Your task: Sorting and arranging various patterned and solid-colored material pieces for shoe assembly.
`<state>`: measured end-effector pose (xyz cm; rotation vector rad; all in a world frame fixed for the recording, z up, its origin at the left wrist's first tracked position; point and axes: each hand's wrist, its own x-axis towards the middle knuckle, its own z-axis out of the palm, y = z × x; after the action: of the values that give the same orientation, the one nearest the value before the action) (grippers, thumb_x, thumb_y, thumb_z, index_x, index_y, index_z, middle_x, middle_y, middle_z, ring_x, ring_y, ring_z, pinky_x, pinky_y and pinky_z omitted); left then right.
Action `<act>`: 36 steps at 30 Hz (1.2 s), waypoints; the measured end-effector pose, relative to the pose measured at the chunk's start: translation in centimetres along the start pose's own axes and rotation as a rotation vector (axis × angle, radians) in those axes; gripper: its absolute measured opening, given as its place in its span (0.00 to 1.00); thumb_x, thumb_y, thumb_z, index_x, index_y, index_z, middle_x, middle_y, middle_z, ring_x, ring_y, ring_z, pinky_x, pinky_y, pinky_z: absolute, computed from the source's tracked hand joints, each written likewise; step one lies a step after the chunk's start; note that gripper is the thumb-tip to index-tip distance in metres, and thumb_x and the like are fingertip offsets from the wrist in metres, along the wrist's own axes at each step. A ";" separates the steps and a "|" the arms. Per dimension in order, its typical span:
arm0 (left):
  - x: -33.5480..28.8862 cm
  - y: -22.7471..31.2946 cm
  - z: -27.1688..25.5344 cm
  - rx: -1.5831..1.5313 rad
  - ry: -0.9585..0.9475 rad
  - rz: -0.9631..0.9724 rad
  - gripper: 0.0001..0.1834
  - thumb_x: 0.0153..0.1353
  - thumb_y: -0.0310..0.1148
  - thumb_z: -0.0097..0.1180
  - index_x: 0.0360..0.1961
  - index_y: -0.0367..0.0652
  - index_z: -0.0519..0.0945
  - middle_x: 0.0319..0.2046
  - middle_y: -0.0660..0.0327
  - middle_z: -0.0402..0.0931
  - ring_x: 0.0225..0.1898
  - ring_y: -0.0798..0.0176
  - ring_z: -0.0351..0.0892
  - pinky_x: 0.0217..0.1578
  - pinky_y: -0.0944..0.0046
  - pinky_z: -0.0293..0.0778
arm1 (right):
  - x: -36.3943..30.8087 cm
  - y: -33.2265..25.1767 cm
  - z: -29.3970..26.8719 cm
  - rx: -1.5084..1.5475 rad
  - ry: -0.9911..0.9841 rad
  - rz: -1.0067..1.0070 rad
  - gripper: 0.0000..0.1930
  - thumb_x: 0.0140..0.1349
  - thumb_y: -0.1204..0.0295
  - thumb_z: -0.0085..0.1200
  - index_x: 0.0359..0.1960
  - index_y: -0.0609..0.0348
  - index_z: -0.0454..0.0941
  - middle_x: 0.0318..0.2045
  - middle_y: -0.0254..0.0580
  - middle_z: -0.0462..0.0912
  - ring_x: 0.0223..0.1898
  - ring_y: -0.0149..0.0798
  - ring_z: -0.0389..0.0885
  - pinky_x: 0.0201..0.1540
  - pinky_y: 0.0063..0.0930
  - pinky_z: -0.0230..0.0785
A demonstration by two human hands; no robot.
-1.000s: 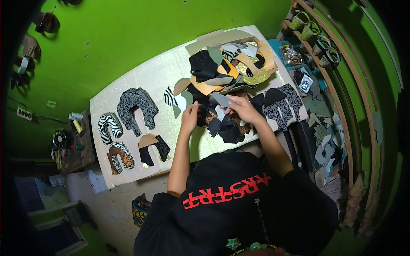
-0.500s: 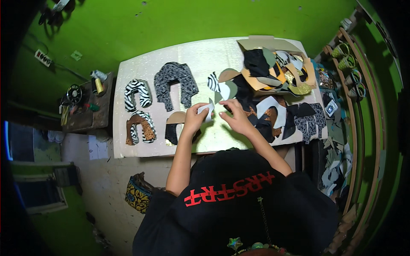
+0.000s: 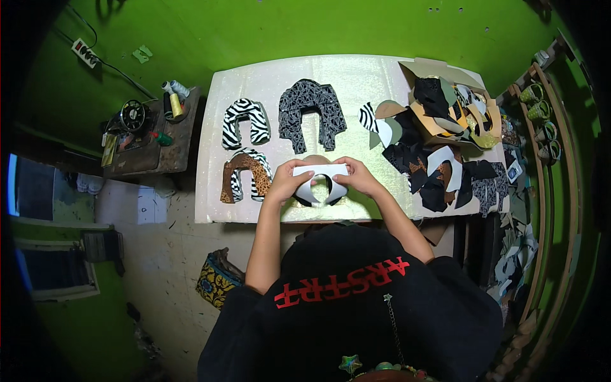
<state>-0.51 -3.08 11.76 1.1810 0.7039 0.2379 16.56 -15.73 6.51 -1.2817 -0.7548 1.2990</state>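
Near the front edge of the table, my left hand (image 3: 287, 183) and my right hand (image 3: 359, 179) grip the two ends of a white curved shoe-upper-like piece (image 3: 320, 170). Both hands are closed on it, thumbs toward me. It is stretched level between them, with an opening below its upper band. Behind it lie a tan rounded piece (image 3: 315, 158) and some black material, mostly hidden. To the left sit U-shaped stacks: zebra-print pieces (image 3: 259, 125) and leopard-print pieces (image 3: 259, 173). A black-and-grey patterned U-shaped stack (image 3: 294, 114) lies just beyond my hands.
On the right, a cardboard box (image 3: 425, 130) overflows with cut pieces. Loose black, white and leopard scraps (image 3: 439, 181) lie before it. Left of the table (image 3: 210, 191) stands a side table with a machine wheel (image 3: 132, 116) and thread spools (image 3: 176, 105). A rack (image 3: 538, 191) lines the right wall.
My right hand, empty before, has closed on the white piece beside my left hand. The piece is now spread between both hands. The whole view has shifted, with the table appearing farther right.
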 end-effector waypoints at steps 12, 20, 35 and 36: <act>0.2 -6.6 -5.1 0.208 0.109 -0.185 0.25 0.43 0.21 0.62 0.44 0.34 0.69 0.28 0.56 0.75 0.25 0.66 0.75 0.25 0.69 0.72 | -0.1 3.2 2.8 -0.129 0.410 0.069 0.22 0.48 0.79 0.55 0.47 0.64 0.65 0.30 0.43 0.78 0.29 0.31 0.77 0.30 0.23 0.70; 0.1 -6.8 -6.2 0.155 0.268 0.010 0.15 0.50 0.25 0.58 0.39 0.31 0.71 0.28 0.56 0.76 0.28 0.68 0.75 0.29 0.71 0.71 | 0.7 3.4 4.3 -0.162 0.471 0.063 0.20 0.45 0.77 0.59 0.43 0.67 0.70 0.27 0.41 0.79 0.27 0.31 0.76 0.30 0.23 0.70; -4.8 -5.5 -19.7 -0.044 0.560 0.073 0.20 0.50 0.23 0.58 0.44 0.27 0.70 0.36 0.51 0.76 0.35 0.65 0.76 0.36 0.71 0.71 | 13.1 2.7 14.2 -0.400 0.166 -0.041 0.13 0.44 0.69 0.61 0.29 0.65 0.76 0.21 0.39 0.77 0.23 0.30 0.75 0.29 0.23 0.68; -4.8 -5.1 -20.0 -0.021 0.591 0.091 0.19 0.50 0.22 0.58 0.44 0.28 0.71 0.36 0.51 0.76 0.34 0.65 0.76 0.36 0.70 0.72 | 13.7 2.8 14.7 -0.418 0.179 -0.025 0.15 0.42 0.67 0.62 0.28 0.64 0.76 0.21 0.41 0.78 0.24 0.33 0.76 0.30 0.25 0.69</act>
<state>-17.48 7.71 4.98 1.1281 1.1582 0.6863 4.60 0.38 3.62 -1.6908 -0.9415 1.0185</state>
